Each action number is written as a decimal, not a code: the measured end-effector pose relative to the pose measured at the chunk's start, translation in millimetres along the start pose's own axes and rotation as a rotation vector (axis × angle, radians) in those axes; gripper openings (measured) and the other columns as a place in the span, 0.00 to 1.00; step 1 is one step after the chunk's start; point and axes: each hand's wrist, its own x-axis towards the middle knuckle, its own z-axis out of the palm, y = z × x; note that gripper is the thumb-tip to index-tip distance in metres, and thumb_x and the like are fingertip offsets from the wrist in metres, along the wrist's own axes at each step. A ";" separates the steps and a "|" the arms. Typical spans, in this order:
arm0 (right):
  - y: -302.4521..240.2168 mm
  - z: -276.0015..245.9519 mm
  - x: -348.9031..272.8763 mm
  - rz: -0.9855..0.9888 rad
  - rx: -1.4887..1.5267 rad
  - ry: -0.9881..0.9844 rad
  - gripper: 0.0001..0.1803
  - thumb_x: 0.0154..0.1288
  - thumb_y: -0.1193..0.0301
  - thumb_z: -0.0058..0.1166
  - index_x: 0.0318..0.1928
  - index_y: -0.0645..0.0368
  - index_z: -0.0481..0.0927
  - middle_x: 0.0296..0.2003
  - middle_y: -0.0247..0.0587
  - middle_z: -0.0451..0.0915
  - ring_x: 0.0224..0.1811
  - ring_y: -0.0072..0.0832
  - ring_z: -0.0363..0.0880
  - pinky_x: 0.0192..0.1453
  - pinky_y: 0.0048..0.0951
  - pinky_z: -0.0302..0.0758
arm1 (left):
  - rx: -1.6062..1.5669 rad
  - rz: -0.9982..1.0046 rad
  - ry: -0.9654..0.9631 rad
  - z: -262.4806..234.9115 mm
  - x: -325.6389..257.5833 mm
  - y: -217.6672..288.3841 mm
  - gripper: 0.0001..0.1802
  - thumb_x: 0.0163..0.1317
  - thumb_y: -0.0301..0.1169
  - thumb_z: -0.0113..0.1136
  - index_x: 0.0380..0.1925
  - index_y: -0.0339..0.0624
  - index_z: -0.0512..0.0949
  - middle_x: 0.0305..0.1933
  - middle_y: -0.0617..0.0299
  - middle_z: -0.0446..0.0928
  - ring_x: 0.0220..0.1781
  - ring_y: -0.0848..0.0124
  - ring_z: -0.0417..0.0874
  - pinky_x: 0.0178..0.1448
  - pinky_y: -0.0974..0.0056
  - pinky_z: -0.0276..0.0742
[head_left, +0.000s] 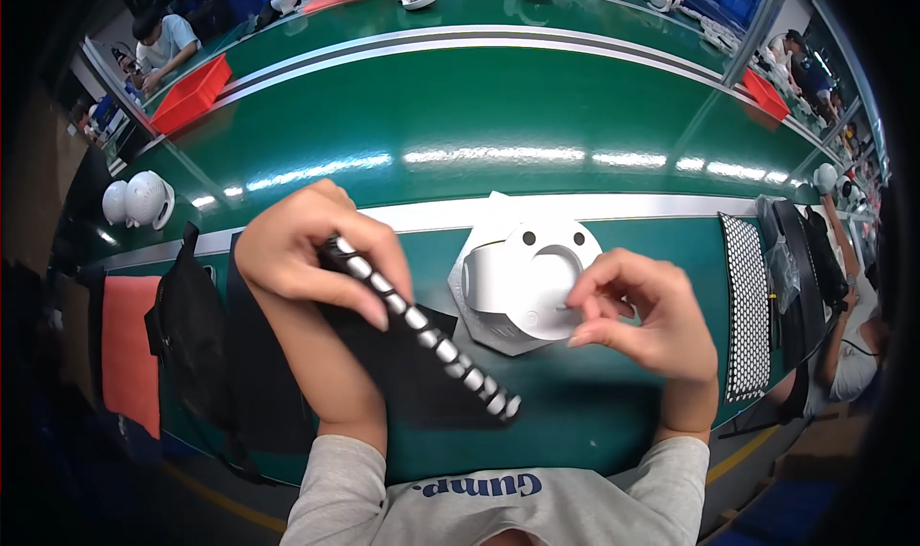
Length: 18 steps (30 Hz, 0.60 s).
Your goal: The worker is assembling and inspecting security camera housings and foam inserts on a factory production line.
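While the left hand (311, 249) grips one end of a black strip (422, 328) carrying a row of small white pieces, the right hand (647, 316) works at a white housing (522, 283) that sits on a grey tray (498, 337) on the green bench (460, 115). The left fingers are curled firmly round the strip's upper end; the strip slants down toward the person's chest, its lower end free above a black mat (402, 374). The right thumb and forefinger are pinched nearly together at the housing's near edge, just below its arched opening. By appearance, the step in hand is the seating of one small piece on the housing; the next move would call for a fine, steady placement by the pinching fingers, the housing being otherwise unheld.

Whether the pinch actually holds a piece cannot be told: anything there is too small to resolve, save a faint thin line at the fingertips. The left palm is hidden behind its own knuckles, and the tray is mostly covered by the housing. A black bag (192, 326) and an orange cloth (129, 350) lie at the left, a perforated black sheet (746, 302) at the right. Two white shells (139, 199) rest at the far left. Other workers at the rim are cut off and distorted.
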 end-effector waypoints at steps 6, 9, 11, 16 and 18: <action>16.1 9.7 0.3 0.053 0.064 -0.052 0.18 0.50 0.81 0.53 0.41 0.63 0.63 0.27 0.29 0.69 0.24 0.10 0.61 0.28 0.12 0.56 | -0.165 0.278 -0.190 -7.7 6.2 -7.4 0.09 0.45 0.20 0.61 0.27 0.26 0.76 0.22 0.54 0.77 0.19 0.70 0.79 0.21 0.75 0.70; 17.9 16.0 2.5 0.012 0.055 -0.046 0.16 0.51 0.83 0.49 0.41 0.63 0.62 0.28 0.30 0.69 0.24 0.10 0.61 0.28 0.12 0.56 | -0.174 0.281 -0.171 -5.4 8.4 -10.3 0.09 0.45 0.21 0.61 0.28 0.26 0.76 0.22 0.54 0.77 0.19 0.71 0.78 0.20 0.75 0.69; 20.4 18.8 3.9 -0.013 0.026 -0.033 0.16 0.52 0.85 0.47 0.42 0.63 0.62 0.28 0.30 0.69 0.25 0.10 0.62 0.28 0.12 0.57 | -0.175 0.277 -0.181 -5.5 9.5 -12.0 0.09 0.45 0.21 0.62 0.28 0.26 0.76 0.22 0.54 0.77 0.18 0.71 0.78 0.20 0.75 0.68; 19.0 19.3 5.9 -0.031 -0.090 -0.073 0.15 0.53 0.86 0.44 0.42 0.64 0.62 0.27 0.31 0.69 0.24 0.10 0.64 0.27 0.11 0.60 | -0.143 0.207 -0.173 -4.3 9.1 -8.3 0.09 0.45 0.22 0.62 0.27 0.28 0.76 0.22 0.56 0.77 0.18 0.71 0.78 0.19 0.75 0.66; 19.2 19.3 6.2 -0.037 -0.098 -0.073 0.15 0.53 0.86 0.44 0.42 0.64 0.62 0.27 0.31 0.69 0.24 0.10 0.64 0.27 0.11 0.59 | -0.137 0.194 -0.165 -3.7 9.1 -8.1 0.09 0.45 0.23 0.62 0.27 0.29 0.76 0.22 0.56 0.77 0.18 0.72 0.77 0.19 0.75 0.65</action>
